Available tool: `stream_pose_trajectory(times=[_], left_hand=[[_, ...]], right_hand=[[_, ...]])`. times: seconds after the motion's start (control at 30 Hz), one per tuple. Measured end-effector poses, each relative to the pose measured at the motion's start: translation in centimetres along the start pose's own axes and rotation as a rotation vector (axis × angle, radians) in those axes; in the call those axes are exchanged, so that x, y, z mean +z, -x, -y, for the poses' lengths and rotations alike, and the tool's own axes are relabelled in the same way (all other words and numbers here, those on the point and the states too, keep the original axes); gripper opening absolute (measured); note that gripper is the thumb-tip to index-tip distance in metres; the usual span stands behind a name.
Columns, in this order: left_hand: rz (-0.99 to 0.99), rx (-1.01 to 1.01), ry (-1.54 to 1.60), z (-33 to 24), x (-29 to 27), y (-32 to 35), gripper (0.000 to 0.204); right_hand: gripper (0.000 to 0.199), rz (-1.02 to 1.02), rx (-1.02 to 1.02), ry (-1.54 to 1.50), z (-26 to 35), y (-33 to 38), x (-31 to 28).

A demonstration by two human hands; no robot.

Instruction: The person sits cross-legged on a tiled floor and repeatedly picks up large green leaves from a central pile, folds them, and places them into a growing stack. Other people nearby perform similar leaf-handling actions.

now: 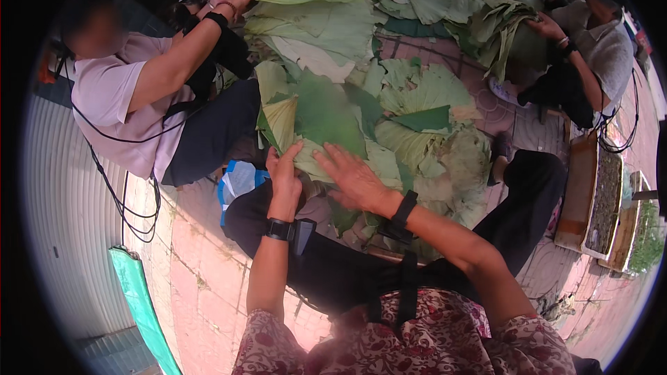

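Between my knees lies a large green lotus leaf, with a paler fold standing up along its left edge. My left hand pinches the near left edge of this leaf. My right hand rests flat on its near part, fingers stretched out. More lotus leaves, some green and some dried and yellowish, lie overlapped under and beyond it. The undersides of the leaves near my palms are hidden.
At the left a seated person presses a stack of pale leaves. Another person at the right holds a bunch of leaves. Planter boxes stand at the right. A blue-and-white bag lies by my left knee.
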State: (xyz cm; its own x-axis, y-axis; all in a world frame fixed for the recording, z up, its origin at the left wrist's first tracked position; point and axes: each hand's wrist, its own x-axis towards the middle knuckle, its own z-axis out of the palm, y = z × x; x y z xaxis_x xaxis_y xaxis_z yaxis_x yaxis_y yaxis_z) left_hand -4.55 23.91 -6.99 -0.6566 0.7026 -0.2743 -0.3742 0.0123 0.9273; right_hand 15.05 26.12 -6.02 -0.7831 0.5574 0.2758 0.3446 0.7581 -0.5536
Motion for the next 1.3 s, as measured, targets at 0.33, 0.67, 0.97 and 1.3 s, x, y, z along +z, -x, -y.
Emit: stream_pose_trajectory(times=[0.33, 0.67, 0.97, 1.3], left_hand=[[-0.286, 0.011, -0.378, 10.1, -7.8, -13.8, 0.042], [-0.501, -0.240, -0.553, 13.3, -7.8, -14.6, 0.086], [0.040, -0.476, -0.635, 4.2, 0.0, -2.1, 0.064], [0.716, -0.655, -0.610, 6.0, 4.5, 7.3, 0.043]], right_hand=[[0.053, 0.209, 0.597, -0.109, -7.6, 14.3, 5.1], [0.026, -0.095, 0.957, -0.057, -17.9, 23.1, 7.8], [0.036, -0.421, 1.007, -0.062, -22.8, 23.1, 7.1], [0.030, -0.396, 1.107, -0.241, -18.2, 20.6, 5.5]])
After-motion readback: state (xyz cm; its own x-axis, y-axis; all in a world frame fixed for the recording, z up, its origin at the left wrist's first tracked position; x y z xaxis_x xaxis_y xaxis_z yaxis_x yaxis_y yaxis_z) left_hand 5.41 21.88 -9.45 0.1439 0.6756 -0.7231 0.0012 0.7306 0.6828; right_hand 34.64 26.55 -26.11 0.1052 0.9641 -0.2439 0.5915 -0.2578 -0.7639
